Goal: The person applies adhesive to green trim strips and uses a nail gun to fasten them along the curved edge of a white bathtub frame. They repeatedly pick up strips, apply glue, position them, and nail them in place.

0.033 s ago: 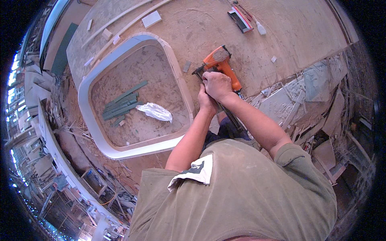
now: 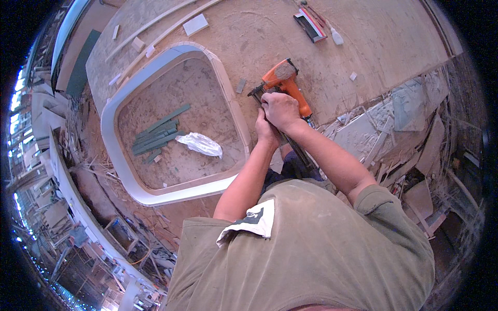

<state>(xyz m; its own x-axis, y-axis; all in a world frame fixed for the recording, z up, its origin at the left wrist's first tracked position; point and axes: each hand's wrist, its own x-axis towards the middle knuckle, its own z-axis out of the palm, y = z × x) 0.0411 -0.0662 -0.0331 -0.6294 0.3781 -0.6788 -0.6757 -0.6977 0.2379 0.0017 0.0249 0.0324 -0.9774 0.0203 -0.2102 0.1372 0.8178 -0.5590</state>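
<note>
An orange nail gun point(image 2: 296, 92) lies on the wooden worktop, its black nose toward the left and its long dark magazine point(image 2: 298, 150) running back toward my body. My left hand point(image 2: 266, 129) is closed around the magazine just below the nose. Right over it, my right hand point(image 2: 281, 110) is closed, thumb and fingertips pinched together against the magazine. Whatever the pinch may hold is hidden by the fingers. Left of both hands stands a rounded, pale window-like frame point(image 2: 233, 103). Inside it rest several green strips point(image 2: 158, 136) and a crumpled white plastic bag point(image 2: 200, 144).
An open staple box point(image 2: 310, 26) and a small white-tipped tool point(image 2: 336, 37) lie at the far right. Pale wood blocks point(image 2: 195, 25) and long strips point(image 2: 155, 22) sit beyond the frame. Broken boards point(image 2: 373, 132) pile up past the worktop's right edge.
</note>
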